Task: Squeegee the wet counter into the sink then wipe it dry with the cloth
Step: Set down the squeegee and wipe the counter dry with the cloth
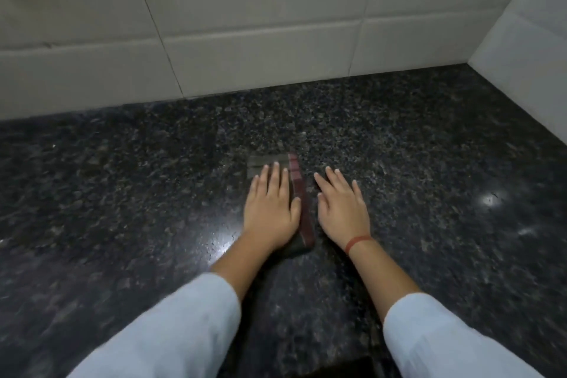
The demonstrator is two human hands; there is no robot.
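A folded dark grey cloth (302,193) with a red striped edge lies flat on the black speckled granite counter (122,178). My left hand (271,205) rests palm down on top of the cloth, fingers stretched forward and pressing it to the stone. My right hand (342,204) lies flat on the bare counter just right of the cloth, fingers apart, holding nothing; a red thread circles its wrist. No squeegee or sink shows in this view. A glossy wet patch (219,242) shines just left of my left wrist.
White tiled walls stand at the back (245,40) and at the right (527,55), meeting in a corner at the far right. The counter's front edge (346,368) shows between my light blue sleeves. A light reflection (489,199) glints on the stone at right.
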